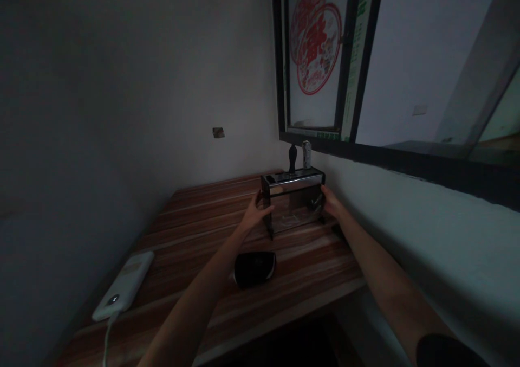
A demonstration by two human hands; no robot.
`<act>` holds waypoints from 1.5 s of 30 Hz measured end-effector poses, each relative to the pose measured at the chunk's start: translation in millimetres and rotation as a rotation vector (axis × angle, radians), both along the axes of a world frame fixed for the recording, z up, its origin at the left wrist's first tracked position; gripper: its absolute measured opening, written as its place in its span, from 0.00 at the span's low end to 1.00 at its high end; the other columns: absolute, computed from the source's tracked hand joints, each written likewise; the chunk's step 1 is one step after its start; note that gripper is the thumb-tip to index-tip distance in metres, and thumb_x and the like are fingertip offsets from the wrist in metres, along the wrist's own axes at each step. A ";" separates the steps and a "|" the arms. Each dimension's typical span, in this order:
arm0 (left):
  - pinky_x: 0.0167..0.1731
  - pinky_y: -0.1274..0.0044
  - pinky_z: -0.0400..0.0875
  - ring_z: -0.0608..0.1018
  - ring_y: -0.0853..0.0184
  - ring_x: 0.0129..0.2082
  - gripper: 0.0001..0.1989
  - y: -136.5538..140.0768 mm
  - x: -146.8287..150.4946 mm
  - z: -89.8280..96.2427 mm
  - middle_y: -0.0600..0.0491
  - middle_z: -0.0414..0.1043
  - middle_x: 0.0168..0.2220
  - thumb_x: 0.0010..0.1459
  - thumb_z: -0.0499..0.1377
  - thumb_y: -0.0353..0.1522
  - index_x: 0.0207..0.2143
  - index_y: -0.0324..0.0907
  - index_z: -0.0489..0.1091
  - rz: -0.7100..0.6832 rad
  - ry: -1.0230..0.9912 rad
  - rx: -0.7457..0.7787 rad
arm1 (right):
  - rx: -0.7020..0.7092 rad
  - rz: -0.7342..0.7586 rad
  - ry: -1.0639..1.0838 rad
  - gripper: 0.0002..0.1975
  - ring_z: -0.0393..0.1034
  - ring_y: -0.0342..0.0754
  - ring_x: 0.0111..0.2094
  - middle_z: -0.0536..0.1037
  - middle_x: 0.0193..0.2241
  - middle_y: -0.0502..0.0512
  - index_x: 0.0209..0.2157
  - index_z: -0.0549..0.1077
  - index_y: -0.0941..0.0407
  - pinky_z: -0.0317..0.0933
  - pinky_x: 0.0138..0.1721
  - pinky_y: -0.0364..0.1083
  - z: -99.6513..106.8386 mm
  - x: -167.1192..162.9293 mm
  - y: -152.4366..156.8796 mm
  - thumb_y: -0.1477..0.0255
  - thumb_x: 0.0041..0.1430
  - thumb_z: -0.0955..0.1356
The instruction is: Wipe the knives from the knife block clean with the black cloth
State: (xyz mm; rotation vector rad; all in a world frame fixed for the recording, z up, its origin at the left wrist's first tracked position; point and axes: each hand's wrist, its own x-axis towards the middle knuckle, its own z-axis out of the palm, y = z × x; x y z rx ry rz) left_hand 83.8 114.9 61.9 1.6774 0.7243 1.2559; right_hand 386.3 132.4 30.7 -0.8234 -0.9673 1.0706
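Note:
A boxy knife holder (296, 207) with a shiny top edge and a see-through front stands on the wood-grain table near the wall. A black handle (293, 159) and a pale handle (307, 154) stick up from its top. My left hand (257, 211) clasps its left end, the thumb lying across the front. At the opposite end, my right hand (331, 201) grips the side, with some fingers hidden behind it. Closer to me, a flat black object (254, 268) lies on the table beside my left forearm; its kind is unclear.
On the left of the table (190, 237) lies a white power bank (124, 285) with a cable (106, 337) plugged in. A dark-framed window (317, 47) with a red decoration rises above the right wall. Behind my right wrist, a dark thin object (338, 231) is partly hidden.

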 end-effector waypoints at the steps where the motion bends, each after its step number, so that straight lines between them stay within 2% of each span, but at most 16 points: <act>1: 0.56 0.67 0.55 0.58 0.58 0.59 0.43 2.0 -1.5 -2.9 0.43 0.53 0.60 0.41 0.66 0.37 0.58 0.42 0.51 0.012 0.017 0.001 | -0.006 0.010 0.000 0.16 0.74 0.48 0.32 0.78 0.32 0.52 0.36 0.71 0.55 0.69 0.35 0.47 0.8 -0.5 -2.0 0.58 0.49 0.67; 4: 0.59 0.67 0.49 0.53 0.59 0.61 0.45 7.2 -9.0 -10.2 0.43 0.47 0.62 0.43 0.66 0.38 0.60 0.43 0.47 0.043 0.083 0.019 | 0.011 -0.010 0.004 0.17 0.73 0.46 0.32 0.78 0.33 0.51 0.36 0.71 0.54 0.68 0.34 0.46 5.9 -3.9 -9.7 0.58 0.47 0.69; 8: 0.58 0.66 0.50 0.53 0.60 0.61 0.37 3.3 -29.7 -12.3 0.43 0.48 0.62 0.50 0.60 0.38 0.60 0.43 0.48 0.127 0.154 0.106 | 0.064 -0.136 -0.052 0.20 0.71 0.44 0.35 0.76 0.36 0.49 0.41 0.69 0.51 0.67 0.35 0.44 17.8 -11.6 -29.6 0.60 0.45 0.70; 10: 0.57 0.66 0.53 0.57 0.61 0.59 0.31 -7.7 -46.1 -12.1 0.43 0.53 0.60 0.53 0.57 0.37 0.58 0.42 0.51 0.185 0.168 0.174 | 0.066 -0.249 -0.089 0.22 0.70 0.44 0.37 0.75 0.39 0.49 0.43 0.68 0.51 0.65 0.37 0.44 21.6 -16.8 -48.3 0.60 0.45 0.70; 12: 0.55 0.66 0.56 0.63 0.62 0.56 0.25 -24.6 -65.4 -15.7 0.44 0.58 0.56 0.54 0.55 0.36 0.54 0.42 0.56 0.221 0.199 0.224 | 0.068 -0.431 -0.119 0.22 0.68 0.44 0.40 0.73 0.39 0.51 0.41 0.67 0.52 0.64 0.39 0.44 20.8 -24.9 -73.8 0.61 0.44 0.71; 14: 0.53 0.67 0.60 0.67 0.64 0.52 0.21 -43.8 -85.0 -25.2 0.46 0.62 0.53 0.55 0.54 0.34 0.52 0.42 0.58 0.235 0.268 0.225 | 0.126 -0.654 -0.114 0.19 0.68 0.44 0.37 0.72 0.36 0.50 0.38 0.67 0.54 0.63 0.39 0.44 15.2 -38.5 -102.3 0.61 0.44 0.71; 15: 0.52 0.68 0.61 0.68 0.64 0.51 0.21 -52.8 -93.8 -31.9 0.47 0.63 0.52 0.55 0.54 0.33 0.52 0.43 0.58 0.242 0.315 0.207 | 0.169 -0.696 -0.152 0.17 0.67 0.44 0.35 0.71 0.35 0.50 0.37 0.66 0.54 0.62 0.39 0.44 10.9 -48.1 -115.8 0.62 0.46 0.70; 17: 0.49 0.68 0.64 0.70 0.64 0.48 0.21 -67.3 -107.9 -46.5 0.47 0.66 0.48 0.53 0.54 0.30 0.51 0.42 0.58 0.252 0.437 0.169 | 0.166 -0.584 -0.323 0.14 0.67 0.44 0.32 0.71 0.31 0.49 0.34 0.66 0.55 0.62 0.37 0.44 1.4 -73.1 -137.0 0.61 0.49 0.68; 20: 0.47 0.67 0.65 0.72 0.63 0.44 0.17 -78.9 -118.8 -60.8 0.46 0.69 0.44 0.52 0.55 0.30 0.46 0.40 0.63 0.246 0.637 0.169 | 0.142 -0.115 -0.691 0.10 0.67 0.46 0.34 0.72 0.30 0.51 0.32 0.68 0.55 0.61 0.36 0.44 -10.8 -118.8 -149.0 0.63 0.50 0.67; 22: 0.47 0.68 0.64 0.72 0.62 0.44 0.13 -82.9 -120.3 -61.5 0.47 0.70 0.43 0.54 0.54 0.32 0.43 0.41 0.65 0.228 0.742 0.201 | 0.142 0.064 -0.884 0.09 0.67 0.46 0.34 0.73 0.31 0.51 0.33 0.69 0.55 0.60 0.36 0.44 -15.6 -146.9 -146.8 0.66 0.51 0.67; 26: 0.42 0.70 0.65 0.73 0.62 0.39 0.10 -89.8 -117.2 -51.7 0.48 0.71 0.38 0.55 0.53 0.35 0.37 0.41 0.68 0.258 0.893 0.221 | 0.091 -0.009 -1.206 0.10 0.67 0.48 0.34 0.73 0.30 0.52 0.32 0.69 0.55 0.57 0.35 0.45 -18.9 -178.6 -139.0 0.66 0.49 0.69; 29: 0.40 0.72 0.65 0.72 0.63 0.37 0.08 -94.1 -114.7 -46.4 0.49 0.71 0.35 0.55 0.53 0.34 0.33 0.41 0.68 0.270 0.952 0.234 | 0.106 -0.011 -1.308 0.14 0.66 0.50 0.35 0.72 0.31 0.53 0.31 0.68 0.56 0.56 0.35 0.45 -19.8 -182.9 -138.3 0.63 0.45 0.71; 33: 0.37 0.74 0.65 0.72 0.64 0.34 0.04 -96.0 -111.4 -46.8 0.51 0.70 0.32 0.52 0.55 0.32 0.31 0.41 0.66 0.246 0.913 0.237 | 0.118 0.045 -1.232 0.13 0.65 0.49 0.36 0.71 0.31 0.52 0.29 0.67 0.55 0.55 0.36 0.45 -25.7 -180.7 -136.8 0.69 0.42 0.73; 38: 0.34 0.75 0.66 0.72 0.67 0.31 0.05 -94.6 -106.0 -54.7 0.55 0.68 0.30 0.52 0.54 0.34 0.33 0.43 0.61 0.224 0.677 0.106 | 0.103 0.114 -0.982 0.09 0.64 0.46 0.34 0.69 0.29 0.48 0.28 0.65 0.55 0.56 0.36 0.44 -33.7 -175.8 -131.8 0.74 0.44 0.70; 41: 0.34 0.75 0.68 0.72 0.68 0.32 0.07 -97.5 -101.3 -55.0 0.55 0.67 0.33 0.52 0.54 0.33 0.35 0.43 0.60 0.187 0.535 0.059 | 0.100 0.138 -0.784 0.08 0.64 0.45 0.33 0.68 0.28 0.47 0.29 0.63 0.55 0.57 0.36 0.44 -31.4 -168.4 -133.9 0.73 0.47 0.67; 45: 0.33 0.77 0.67 0.71 0.69 0.31 0.04 -107.2 -82.3 -39.5 0.55 0.67 0.31 0.52 0.54 0.31 0.32 0.42 0.62 0.129 0.487 0.102 | 0.039 0.084 -0.583 0.11 0.66 0.46 0.33 0.70 0.29 0.48 0.33 0.64 0.54 0.59 0.35 0.44 -22.1 -147.8 -139.5 0.66 0.48 0.67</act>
